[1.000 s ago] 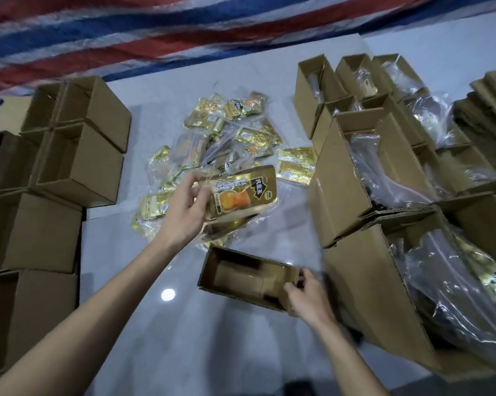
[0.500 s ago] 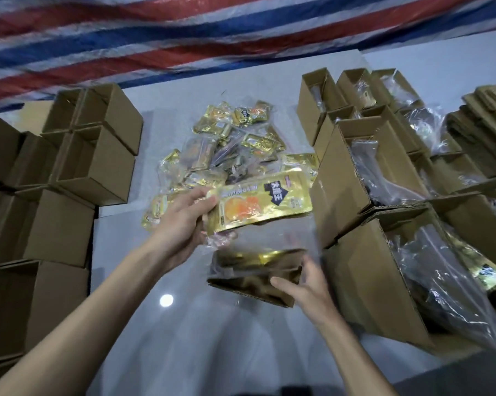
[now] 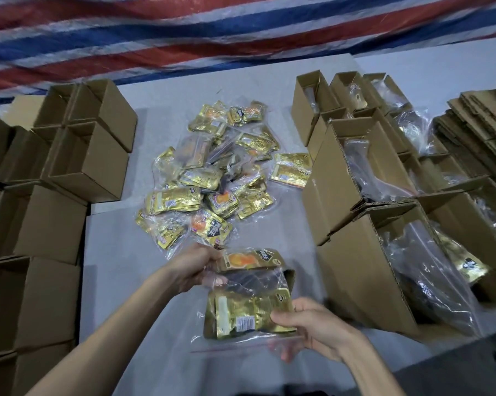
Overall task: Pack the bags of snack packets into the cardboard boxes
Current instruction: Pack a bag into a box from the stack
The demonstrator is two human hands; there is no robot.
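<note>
Bag of snack packets (image 3: pixel 248 315), lower centre of the frame, held over the grey table (image 3: pixel 121 281). Left hand (image 3: pixel 193 267) grips its upper end at a small cardboard box (image 3: pixel 288 277); right hand (image 3: pixel 312 328) pinches the lower right edge. Long axis runs roughly top to bottom (slightly tilted). Clear crinkled plastic encloses glossy gold foil packets; more bagged packets (image 3: pixel 212 172) lie piled at centre.

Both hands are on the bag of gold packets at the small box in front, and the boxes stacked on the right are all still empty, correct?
Not quite. The head view shows the boxes on the right already holding clear plastic bags of packets. The rest stands: the left hand and right hand both hold the bag of gold packets at the small box in front.
</note>
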